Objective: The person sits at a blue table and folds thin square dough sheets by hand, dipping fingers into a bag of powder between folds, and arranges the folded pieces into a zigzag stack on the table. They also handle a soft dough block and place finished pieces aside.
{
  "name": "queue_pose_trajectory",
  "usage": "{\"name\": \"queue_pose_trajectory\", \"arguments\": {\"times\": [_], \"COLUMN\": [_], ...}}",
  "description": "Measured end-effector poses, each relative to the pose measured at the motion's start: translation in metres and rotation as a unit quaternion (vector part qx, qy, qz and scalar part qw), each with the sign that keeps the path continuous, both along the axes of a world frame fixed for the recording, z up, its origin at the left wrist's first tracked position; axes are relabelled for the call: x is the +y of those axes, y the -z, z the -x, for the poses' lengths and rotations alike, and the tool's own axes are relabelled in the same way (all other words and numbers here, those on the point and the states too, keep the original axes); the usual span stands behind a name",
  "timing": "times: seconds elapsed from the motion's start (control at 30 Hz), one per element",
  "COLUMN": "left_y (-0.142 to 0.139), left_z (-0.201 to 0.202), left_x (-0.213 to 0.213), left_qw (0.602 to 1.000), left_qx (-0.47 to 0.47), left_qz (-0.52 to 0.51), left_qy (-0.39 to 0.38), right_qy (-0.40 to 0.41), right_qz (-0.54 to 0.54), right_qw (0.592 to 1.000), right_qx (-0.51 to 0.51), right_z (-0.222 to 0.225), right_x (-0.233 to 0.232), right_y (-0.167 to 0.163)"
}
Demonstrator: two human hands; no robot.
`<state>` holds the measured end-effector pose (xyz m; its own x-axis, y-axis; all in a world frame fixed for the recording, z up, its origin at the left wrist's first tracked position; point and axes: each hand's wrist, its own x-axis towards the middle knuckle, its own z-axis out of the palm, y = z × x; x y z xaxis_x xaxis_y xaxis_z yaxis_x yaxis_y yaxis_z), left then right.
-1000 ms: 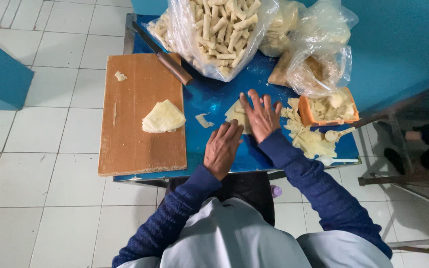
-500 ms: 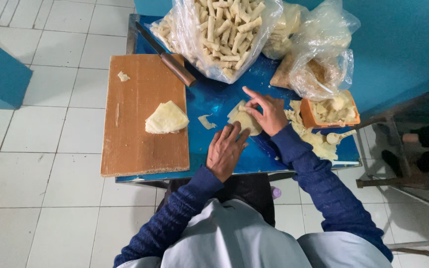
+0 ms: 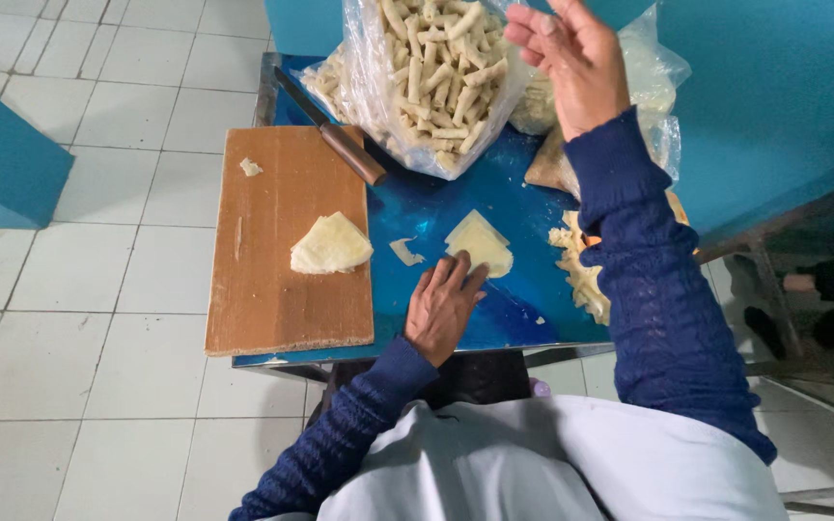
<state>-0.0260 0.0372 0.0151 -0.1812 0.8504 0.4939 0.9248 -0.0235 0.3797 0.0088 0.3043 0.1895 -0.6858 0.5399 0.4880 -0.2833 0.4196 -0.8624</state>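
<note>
The left hand [image 3: 444, 311] lies flat, grip spread, fingertips touching the folded pale wrapper [image 3: 480, 243] on the blue table [image 3: 523, 289] (a second wrapper stack [image 3: 330, 245] sits on the wooden board [image 3: 287, 260]), while farther off the right hand [image 3: 571, 58] is raised with its grip loosely spread and empty beside the bag of rolls [image 3: 436, 68].

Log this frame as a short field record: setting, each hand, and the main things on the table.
setting: blue table on a tiled floor, seen from above
left hand: flat on the table, fingertips on a folded wrapper
right hand: raised over the bag of rolls, open, holding nothing that shows
board: wooden, on the left, with a wrapper stack
knife: lies across the board's top corner
scraps: under the right arm
</note>
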Motion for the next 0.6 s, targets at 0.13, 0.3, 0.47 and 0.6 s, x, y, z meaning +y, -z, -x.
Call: {"name": "queue_pose_trajectory", "arguments": {"times": [0.13, 0.3, 0.47, 0.6], "left_y": [-0.002, -0.005, -0.008, -0.007], "left_z": [0.000, 0.001, 0.003, 0.004], "left_x": [0.001, -0.002, -0.005, -0.004], "left_qw": [1.000, 0.999, 0.999, 0.999], "left_qx": [0.007, 0.033, 0.046, 0.042], "left_qz": [0.006, 0.016, 0.009, 0.015], "left_qy": [-0.001, 0.001, 0.002, 0.000], "right_qy": [0.071, 0.258, 0.364, 0.378], "right_qz": [-0.065, -0.217, -0.403, -0.371], "right_qw": [0.995, 0.916, 0.748, 0.707], "right_qx": [-0.003, -0.217, -0.382, -0.469], "right_z": [-0.045, -0.134, -0.166, -0.155], "right_x": [0.002, 0.024, 0.035, 0.036], "right_y": [0.002, 0.031, 0.078, 0.096]}}
